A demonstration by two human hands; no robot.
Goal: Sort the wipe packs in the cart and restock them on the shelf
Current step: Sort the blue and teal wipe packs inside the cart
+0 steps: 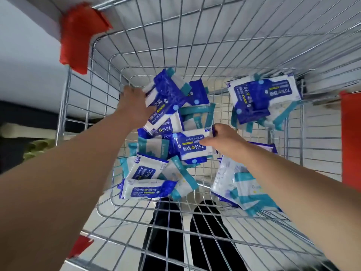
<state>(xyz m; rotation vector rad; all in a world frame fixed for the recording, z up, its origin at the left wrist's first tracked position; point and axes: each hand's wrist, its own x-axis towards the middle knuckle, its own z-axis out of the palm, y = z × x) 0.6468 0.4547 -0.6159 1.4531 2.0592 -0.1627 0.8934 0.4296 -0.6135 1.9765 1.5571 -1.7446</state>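
1. Wire-mesh cart (254,55): glossy, crinkled plastic wipe packs (144,173) heaped on its floor, blue and teal.
2. Left hand (134,106) grips the blue stack (168,96), far left.
3. Right hand (224,141) pinches a rectangular pack (190,146), centre.

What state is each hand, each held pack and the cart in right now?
left hand: grips the upper blue pack
right hand: pinches the middle blue pack by its end
upper blue pack: tilted, raised above the pile
middle blue pack: lying on top of other packs
teal packs: loose, mixed with blue ones, unsorted
cart: packs scattered over its wire floor
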